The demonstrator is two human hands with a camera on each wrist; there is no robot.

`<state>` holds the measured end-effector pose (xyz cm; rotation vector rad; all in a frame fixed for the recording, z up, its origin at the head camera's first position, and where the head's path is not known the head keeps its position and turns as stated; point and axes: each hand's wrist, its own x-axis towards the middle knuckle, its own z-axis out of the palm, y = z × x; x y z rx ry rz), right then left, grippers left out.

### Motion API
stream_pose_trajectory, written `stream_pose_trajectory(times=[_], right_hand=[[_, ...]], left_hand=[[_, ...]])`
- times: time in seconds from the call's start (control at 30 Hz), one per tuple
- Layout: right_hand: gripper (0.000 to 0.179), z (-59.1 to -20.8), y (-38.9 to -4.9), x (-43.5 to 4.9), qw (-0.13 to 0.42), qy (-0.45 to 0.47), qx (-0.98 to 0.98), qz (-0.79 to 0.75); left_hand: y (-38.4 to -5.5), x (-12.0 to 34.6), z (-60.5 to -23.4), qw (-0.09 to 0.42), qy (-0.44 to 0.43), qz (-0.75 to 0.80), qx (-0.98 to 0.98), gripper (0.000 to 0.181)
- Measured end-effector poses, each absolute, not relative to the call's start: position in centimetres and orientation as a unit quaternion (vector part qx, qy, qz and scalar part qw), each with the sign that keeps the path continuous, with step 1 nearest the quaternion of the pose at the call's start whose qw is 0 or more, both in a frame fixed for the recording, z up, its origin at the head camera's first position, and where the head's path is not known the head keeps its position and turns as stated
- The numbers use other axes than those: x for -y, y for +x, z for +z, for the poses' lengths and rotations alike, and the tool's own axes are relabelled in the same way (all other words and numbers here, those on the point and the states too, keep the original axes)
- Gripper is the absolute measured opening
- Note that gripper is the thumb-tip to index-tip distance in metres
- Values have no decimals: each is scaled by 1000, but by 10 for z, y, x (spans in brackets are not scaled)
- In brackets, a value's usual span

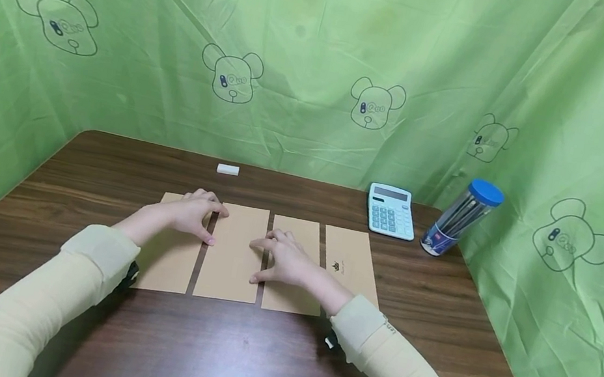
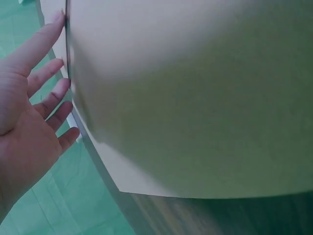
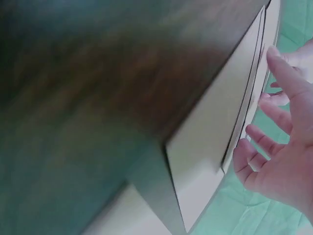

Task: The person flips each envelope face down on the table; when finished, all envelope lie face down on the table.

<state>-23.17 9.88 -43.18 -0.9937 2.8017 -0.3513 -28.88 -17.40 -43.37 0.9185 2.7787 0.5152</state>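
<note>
Several flat kraft-brown notebooks lie side by side in a row with narrow gaps. My left hand is over the gap beside the second notebook from the left, its thumb and fingertips at that notebook's left edge. The leftmost notebook is partly under my left hand and forearm. From the other side, my right hand reaches with spread thumb and fingers to the second notebook's right edge, above the third notebook. In the wrist views, the fingers of both hands look extended. The rightmost notebook bears a small crown print.
A white eraser-like block lies near the back edge of the dark wooden table. At back right are a light-blue calculator and a blue-lidded clear tub of dark sticks. Green curtain surrounds the table's back and sides.
</note>
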Motion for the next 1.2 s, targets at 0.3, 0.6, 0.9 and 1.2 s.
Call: stream_pose_trajectory(times=[0.3,0.6,0.9,1.2], right_hand=[[81,-406,-228,-112,64,-345,-925,-147],[76,-395,-219,-143,29,-376,-909,-177],[74,-388,-213,-181,26,-387,-902,-190],[72,-401,-203,-207,32,-367,-908,-199]], left_hand=[[-292,160,-413,65,309,182,-931,80],[-295,130,-389,58,317,180,-929,83],[-297,91,-386,32,347,200,-916,90],[-305,66,-402,32,340,220,-914,92]])
